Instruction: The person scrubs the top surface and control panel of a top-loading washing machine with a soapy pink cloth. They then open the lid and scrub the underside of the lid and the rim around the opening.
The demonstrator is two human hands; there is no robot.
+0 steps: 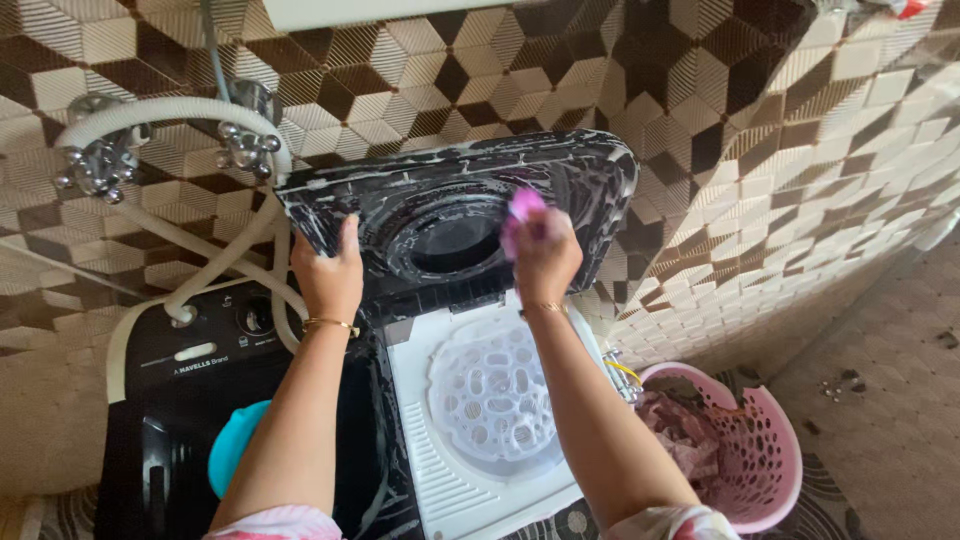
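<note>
The lid (440, 215) of the washing machine (300, 400) stands raised almost upright against the tiled wall (780, 170), its dark underside streaked with white suds. The left hand (328, 272) curls over the lid's lower left edge, fingers wrapped behind and thumb in front, holding it up. The right hand (543, 250) is closed around a pink scrubber (524, 208) pressed against the lid near its round window. The lid looks like stiff, light plastic, hinged at the bottom, and the soap probably makes it slippery, so the thick rim is the safest place to grip. The scrubber seems soft and squashy. A pink laundry basket (770, 460) sits on the floor to the right.
</note>
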